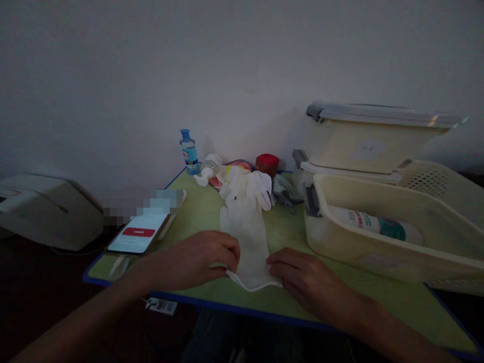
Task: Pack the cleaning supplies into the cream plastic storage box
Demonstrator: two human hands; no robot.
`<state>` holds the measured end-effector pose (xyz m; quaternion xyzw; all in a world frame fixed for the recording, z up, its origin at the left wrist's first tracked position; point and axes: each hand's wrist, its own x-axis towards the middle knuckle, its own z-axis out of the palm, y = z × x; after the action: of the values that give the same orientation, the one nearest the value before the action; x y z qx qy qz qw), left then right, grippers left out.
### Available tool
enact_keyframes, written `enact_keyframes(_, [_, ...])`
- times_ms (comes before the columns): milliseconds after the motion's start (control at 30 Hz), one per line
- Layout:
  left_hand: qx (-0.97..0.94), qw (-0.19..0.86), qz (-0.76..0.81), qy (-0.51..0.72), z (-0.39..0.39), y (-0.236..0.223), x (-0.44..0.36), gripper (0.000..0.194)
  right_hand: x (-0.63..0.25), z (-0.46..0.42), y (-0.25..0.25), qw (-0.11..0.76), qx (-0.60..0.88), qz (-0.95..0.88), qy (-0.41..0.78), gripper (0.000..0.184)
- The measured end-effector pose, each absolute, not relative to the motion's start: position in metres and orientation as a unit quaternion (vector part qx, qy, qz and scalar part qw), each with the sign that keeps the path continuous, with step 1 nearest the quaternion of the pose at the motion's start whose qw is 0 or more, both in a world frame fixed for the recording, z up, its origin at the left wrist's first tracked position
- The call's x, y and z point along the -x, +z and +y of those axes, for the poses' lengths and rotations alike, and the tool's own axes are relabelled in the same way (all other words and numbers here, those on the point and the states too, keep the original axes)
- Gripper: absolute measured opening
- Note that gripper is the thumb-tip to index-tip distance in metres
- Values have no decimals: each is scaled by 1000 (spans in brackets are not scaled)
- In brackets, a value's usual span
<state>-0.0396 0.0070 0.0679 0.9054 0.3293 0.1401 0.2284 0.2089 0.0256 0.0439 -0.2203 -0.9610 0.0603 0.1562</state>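
Long white thin-cloth piece (pixel 247 247), near hem bowed. L hand (pixel 206 257) pinches L corner; R hand (pixel 310 280) part-curled @ R edge, grip unclear.

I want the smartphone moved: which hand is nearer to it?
Left. The left hand is right of the smartphone; the right hand is farther right, across the white glove.
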Motion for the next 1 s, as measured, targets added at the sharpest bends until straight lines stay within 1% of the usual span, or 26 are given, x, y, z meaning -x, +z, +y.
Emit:
enact_keyframes(67, [-901,272,331,69,5,45,41,11,-211,23,25,92,220,-968,76,21])
enact_keyframes(133, [-893,301,333,37,5,40,45,18,-213,23,21,63,217,-971,81,22])
enact_keyframes(200, [-886,306,347,34,8,50,48,29,-212,25,27,67,218,-971,74,25])
enact_keyframes(267, [-878,283,382,57,19,68,49,28,-208,30,36,82,219,-970,59,25])
enact_keyframes(333, [-861,221,444,110,38,86,45,19,-200,36,43,86,219,-971,38,24])
enact_keyframes(400, [-823,124,528,166,65,98,40,18,-189,43,44,73,211,-975,14,19])
enact_keyframes(500, [-719,-34,661,211,112,99,34,25,-174,51,38,47,188,-981,-10,16])
enact_keyframes(533, [-695,-48,683,218,126,96,33,28,-170,53,34,40,177,-983,-12,15])
enact_keyframes(567, [-685,-32,692,224,140,93,33,30,-167,54,30,34,167,-985,-14,14])
enact_keyframes(633, [-664,54,699,259,162,85,33,30,-164,55,22,30,150,-988,-16,12])
enact_keyframes(700, [-654,94,695,282,180,82,35,30,-164,55,14,40,150,-988,-10,11])
enact_keyframes(833, [-618,98,685,374,207,97,39,34,-167,57,7,72,175,-981,44,12])
enact_keyframes(933, [-566,86,647,504,219,123,42,32,-169,58,7,83,179,-977,82,14])
enact_keyframes(1000, [-511,147,551,643,218,140,41,28,-170,58,7,90,180,-974,105,15])
